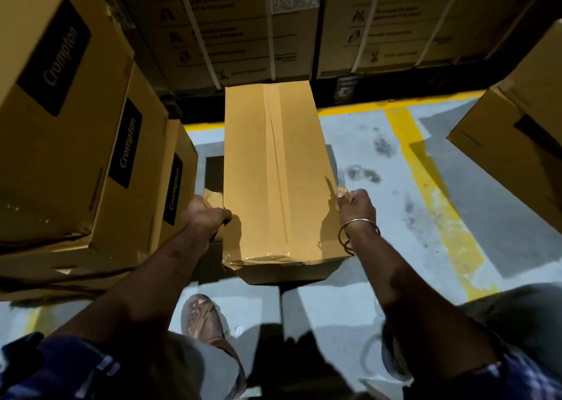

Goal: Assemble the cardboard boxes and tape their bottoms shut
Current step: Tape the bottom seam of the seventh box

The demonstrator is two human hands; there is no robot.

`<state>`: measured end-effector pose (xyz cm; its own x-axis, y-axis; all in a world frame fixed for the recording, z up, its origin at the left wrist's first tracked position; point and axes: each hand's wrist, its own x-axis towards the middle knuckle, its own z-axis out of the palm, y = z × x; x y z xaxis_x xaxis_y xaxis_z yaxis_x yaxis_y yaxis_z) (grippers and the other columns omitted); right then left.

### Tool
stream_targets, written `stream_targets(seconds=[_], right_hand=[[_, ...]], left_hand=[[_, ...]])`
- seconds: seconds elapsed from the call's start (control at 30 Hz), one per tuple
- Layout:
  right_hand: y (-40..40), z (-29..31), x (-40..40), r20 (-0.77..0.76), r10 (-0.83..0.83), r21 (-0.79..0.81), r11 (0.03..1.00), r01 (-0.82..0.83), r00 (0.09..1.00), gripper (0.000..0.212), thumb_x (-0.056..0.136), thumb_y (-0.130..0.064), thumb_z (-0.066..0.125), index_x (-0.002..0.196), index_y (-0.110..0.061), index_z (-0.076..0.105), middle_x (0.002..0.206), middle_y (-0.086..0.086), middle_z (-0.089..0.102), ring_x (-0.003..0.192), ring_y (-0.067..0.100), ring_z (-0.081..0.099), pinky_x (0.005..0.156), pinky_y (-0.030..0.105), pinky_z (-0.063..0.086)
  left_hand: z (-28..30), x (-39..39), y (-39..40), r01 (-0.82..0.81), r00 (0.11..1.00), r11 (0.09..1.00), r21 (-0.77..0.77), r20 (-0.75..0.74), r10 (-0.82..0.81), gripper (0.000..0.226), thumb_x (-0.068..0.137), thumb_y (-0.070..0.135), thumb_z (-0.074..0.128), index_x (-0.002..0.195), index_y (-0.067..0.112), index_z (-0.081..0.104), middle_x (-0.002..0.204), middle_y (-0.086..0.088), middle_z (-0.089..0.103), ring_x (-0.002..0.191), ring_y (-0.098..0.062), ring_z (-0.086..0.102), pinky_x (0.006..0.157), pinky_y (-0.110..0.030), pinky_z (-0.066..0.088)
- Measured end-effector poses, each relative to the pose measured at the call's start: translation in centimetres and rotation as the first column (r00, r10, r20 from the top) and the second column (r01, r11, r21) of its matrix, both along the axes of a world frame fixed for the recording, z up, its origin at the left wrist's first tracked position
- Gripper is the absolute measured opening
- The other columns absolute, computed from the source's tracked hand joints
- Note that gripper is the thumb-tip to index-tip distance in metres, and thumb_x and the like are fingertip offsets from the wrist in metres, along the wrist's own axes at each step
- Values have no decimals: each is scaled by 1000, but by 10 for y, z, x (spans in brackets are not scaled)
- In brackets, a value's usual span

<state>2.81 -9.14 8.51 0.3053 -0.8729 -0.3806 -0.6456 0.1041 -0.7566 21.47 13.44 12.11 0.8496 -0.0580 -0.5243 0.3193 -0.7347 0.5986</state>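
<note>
A tall brown cardboard box (273,171) stands on the grey floor in front of me, its flaps closed on top with a strip of clear brown tape (275,156) along the centre seam. The tape wraps over the near edge in wrinkles. My left hand (206,214) grips the box's left side near the top, beside a torn cardboard or tape piece. My right hand (355,205) pinches a bit of tape at the box's right top edge; a metal bangle sits on that wrist.
Stacked Crompton boxes (70,120) crowd the left. Strapped cartons (243,25) on a pallet form a wall behind. Another box (517,132) stands at the right. Yellow floor lines (425,186) cross the grey concrete. My sandalled foot (206,320) is below the box.
</note>
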Motion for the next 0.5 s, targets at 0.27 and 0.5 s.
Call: stream_targets(seconds=[0.27,0.5], right_hand=[[-63,25,18,-83,-44,-209,977,26,996,39,106,-43,45,125,-10,47,122,26,64,115,47,58,94,45,44],[-122,13,28,-39,397,-279,877,-392,917,24,101,-40,56,103,-17,48,86,12,62,80,33,58,69,39,43]], left_hand=[[-16,-157,-33,-293,956,907,-301,-107,274,44,78,16,84,108,20,52,99,-9,67,78,-23,66,57,-36,58],[-30,-249,-99,-467,884,690,-552,-289,367,44,82,3,83,110,26,60,100,-8,75,83,-24,72,59,-22,57]])
